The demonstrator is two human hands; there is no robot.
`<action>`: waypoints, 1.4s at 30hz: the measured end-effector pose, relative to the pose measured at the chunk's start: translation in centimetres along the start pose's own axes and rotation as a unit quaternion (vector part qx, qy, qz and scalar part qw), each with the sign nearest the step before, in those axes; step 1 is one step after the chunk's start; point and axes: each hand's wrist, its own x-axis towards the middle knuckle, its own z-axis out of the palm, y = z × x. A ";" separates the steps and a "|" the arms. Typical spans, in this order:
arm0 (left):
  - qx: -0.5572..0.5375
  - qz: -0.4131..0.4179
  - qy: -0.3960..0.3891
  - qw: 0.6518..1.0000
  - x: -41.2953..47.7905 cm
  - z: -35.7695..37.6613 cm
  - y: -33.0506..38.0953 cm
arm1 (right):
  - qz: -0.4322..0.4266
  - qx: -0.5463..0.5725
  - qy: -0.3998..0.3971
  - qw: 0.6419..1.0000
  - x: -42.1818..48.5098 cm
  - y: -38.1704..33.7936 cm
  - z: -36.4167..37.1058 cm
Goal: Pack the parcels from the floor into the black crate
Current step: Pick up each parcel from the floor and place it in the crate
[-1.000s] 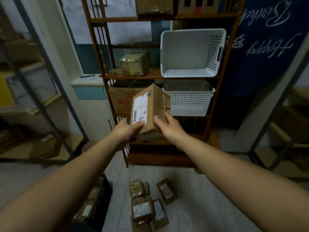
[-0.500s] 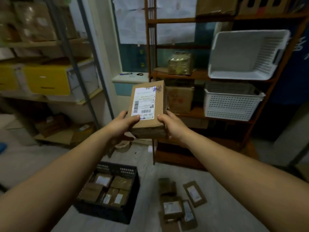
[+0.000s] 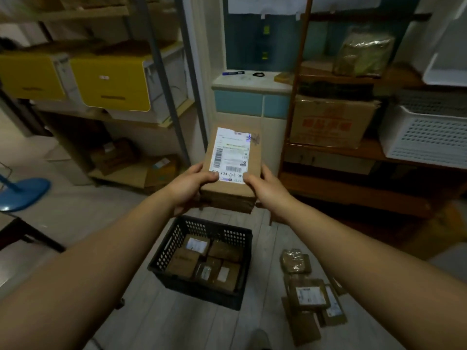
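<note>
A brown cardboard parcel [image 3: 231,168] with a white shipping label on top is held in the air at mid-frame. My left hand [image 3: 188,184] grips its near left edge and my right hand [image 3: 269,190] its near right edge. Directly below stands the black crate [image 3: 161,253] on the floor, with several brown parcels lying flat inside it. To the crate's right, several more parcels [image 3: 309,294] lie in a loose pile on the pale floorboards.
A wooden shelf unit [image 3: 353,188] with a cardboard box and white baskets [image 3: 424,137] stands at the right. A metal rack with yellow bins [image 3: 111,82] is at the left. A blue stool base [image 3: 22,193] and a dark table corner [image 3: 15,231] sit at far left.
My view has swung left and down, so the crate now sits under the parcel. The parcel has tipped flat with its label up, still held by both hands.
</note>
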 end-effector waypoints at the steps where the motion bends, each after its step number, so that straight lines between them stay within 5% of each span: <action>1: 0.017 -0.010 -0.005 1.000 1.0 -0.8 -0.2 | -0.008 0.003 0.013 1.000 1.4 0.3 0.3; 5: 0.077 -0.060 -0.034 0.995 5.1 -5.0 0.1 | 0.004 -0.027 0.091 0.996 8.4 0.9 0.8; 9: 0.110 -0.104 -0.004 0.988 9.0 -10.0 0.6 | 0.043 0.022 0.034 0.998 14.4 1.6 3.1; 15: -0.036 -0.020 0.191 0.981 15.1 -14.8 0.7 | 0.078 0.046 0.090 0.992 19.7 2.6 8.3; 18: 0.015 -0.011 0.237 0.971 17.9 -16.3 -0.1 | 0.067 0.014 0.112 0.991 21.0 3.5 10.7; 27: 0.216 -0.032 -0.018 0.976 25.9 -24.2 -7.3 | 0.077 -0.047 0.121 0.989 22.8 11.0 21.3; 31: 0.419 0.040 -0.029 0.907 29.3 -26.3 -12.9 | 0.140 -0.063 0.079 0.985 24.2 16.5 24.7; 38: 0.423 0.024 -0.065 0.904 36.3 -28.7 -28.7 | 0.162 -0.128 0.051 0.977 28.7 31.1 27.9; 42: 0.493 0.063 -0.050 0.866 40.0 -29.0 -38.9 | 0.146 -0.143 0.041 0.978 30.3 41.9 30.3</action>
